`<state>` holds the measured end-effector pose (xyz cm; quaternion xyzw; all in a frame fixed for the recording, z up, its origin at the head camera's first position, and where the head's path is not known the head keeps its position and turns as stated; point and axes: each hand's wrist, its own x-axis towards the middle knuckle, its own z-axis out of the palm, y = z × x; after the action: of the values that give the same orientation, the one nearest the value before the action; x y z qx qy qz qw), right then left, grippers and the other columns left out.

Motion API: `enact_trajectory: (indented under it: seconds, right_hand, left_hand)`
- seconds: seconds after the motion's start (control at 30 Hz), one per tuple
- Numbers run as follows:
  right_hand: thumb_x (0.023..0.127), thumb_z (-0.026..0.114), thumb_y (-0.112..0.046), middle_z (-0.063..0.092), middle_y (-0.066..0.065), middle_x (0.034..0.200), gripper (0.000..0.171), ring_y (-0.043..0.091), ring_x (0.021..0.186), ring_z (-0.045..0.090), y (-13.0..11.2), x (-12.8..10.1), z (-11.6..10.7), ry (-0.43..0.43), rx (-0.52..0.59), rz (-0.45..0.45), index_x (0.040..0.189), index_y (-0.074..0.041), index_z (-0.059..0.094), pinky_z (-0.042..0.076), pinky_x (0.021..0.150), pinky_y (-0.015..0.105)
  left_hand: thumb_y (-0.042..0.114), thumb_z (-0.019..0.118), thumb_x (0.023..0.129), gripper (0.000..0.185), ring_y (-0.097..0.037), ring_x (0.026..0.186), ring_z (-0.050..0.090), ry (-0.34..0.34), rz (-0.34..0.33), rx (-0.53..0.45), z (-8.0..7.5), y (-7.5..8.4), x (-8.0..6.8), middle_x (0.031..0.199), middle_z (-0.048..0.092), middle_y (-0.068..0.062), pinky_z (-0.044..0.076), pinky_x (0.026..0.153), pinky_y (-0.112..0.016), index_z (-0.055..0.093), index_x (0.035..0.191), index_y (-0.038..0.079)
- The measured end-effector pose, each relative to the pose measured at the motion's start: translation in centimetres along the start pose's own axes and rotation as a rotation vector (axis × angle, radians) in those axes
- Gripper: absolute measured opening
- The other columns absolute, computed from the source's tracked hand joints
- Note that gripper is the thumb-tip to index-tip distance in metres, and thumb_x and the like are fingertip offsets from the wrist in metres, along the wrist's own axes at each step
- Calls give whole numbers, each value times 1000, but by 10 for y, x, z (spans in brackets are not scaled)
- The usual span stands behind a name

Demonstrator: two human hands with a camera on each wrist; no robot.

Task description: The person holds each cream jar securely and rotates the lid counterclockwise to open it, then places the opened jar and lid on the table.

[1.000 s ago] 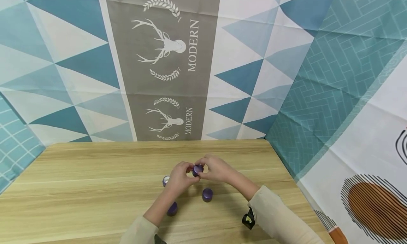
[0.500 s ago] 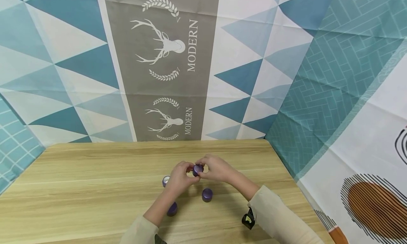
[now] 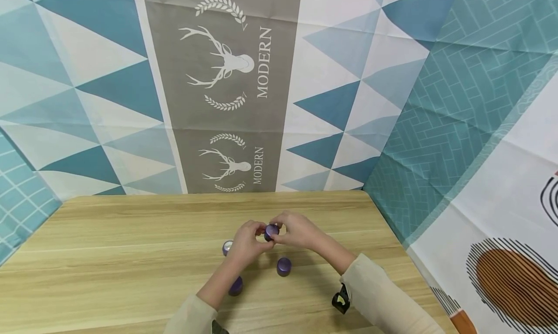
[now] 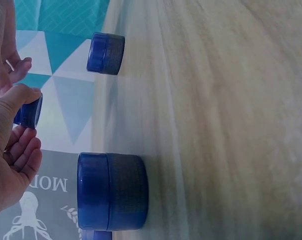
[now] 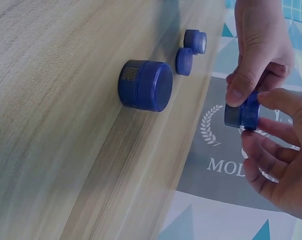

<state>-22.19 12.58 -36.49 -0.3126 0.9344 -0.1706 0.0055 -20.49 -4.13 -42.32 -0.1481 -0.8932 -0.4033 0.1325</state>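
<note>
Above the wooden table both hands hold one small purple jar [image 3: 271, 233], which looks blue in the wrist views. My left hand [image 3: 249, 244] pinches its lower part; the thumb [image 5: 238, 95] lies along the side. At its top, my right hand [image 3: 297, 231] grips the lid with thumb and forefinger, the other fingers loosely bent below. A lidded jar [image 3: 284, 266] stands under the hands. Another jar [image 3: 236, 286] is partly behind the left forearm. Beyond it an uncovered jar [image 3: 227, 248] shows a pale top, with a low lid-like piece [image 5: 184, 61] beside it.
The wooden table [image 3: 131, 266] reaches back to a patterned cloth wall [image 3: 226, 155]. A teal and white cloth [image 3: 457, 145] rises at the right edge. A black strap device [image 3: 341, 300] hangs at the right sleeve.
</note>
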Motion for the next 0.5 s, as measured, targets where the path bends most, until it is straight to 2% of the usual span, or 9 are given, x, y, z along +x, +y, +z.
enact_trajectory:
  seconds: [0.13, 0.27, 0.4, 0.5]
  right_hand:
    - [84, 66, -26, 64, 3, 103, 36, 11, 86, 57, 1, -1, 0, -21, -32, -37, 117, -10, 65, 48, 72, 23]
    - [85, 65, -27, 64, 4, 104, 39, 12, 90, 59, 0, -1, 0, -16, -14, -19, 119, -8, 63, 50, 74, 24]
    - [86, 66, -29, 66, 2, 100, 39, 13, 91, 61, -1, -1, 0, -1, 18, 12, 117, -7, 63, 50, 75, 26]
    - [85, 68, -28, 66, 1, 97, 34, 12, 89, 61, 0, 0, 0, 1, 17, -1, 113, -9, 66, 50, 74, 25]
  left_hand:
    - [20, 78, 69, 33, -18, 84, 60, -4, 6, 0, 0, -1, -1, 88, 64, -5, 51, 76, -34, 68, 95, 3]
    - [20, 78, 69, 34, -20, 86, 60, -12, -7, -8, 0, 0, -1, 90, 64, -6, 52, 78, -37, 67, 96, 2]
    - [21, 78, 69, 35, -20, 87, 60, -12, -26, -12, -1, 1, 0, 91, 64, -6, 52, 79, -38, 67, 97, 2]
    - [21, 78, 69, 34, -19, 87, 60, -12, -25, -11, 0, 0, 0, 90, 64, -5, 52, 79, -37, 68, 96, 3]
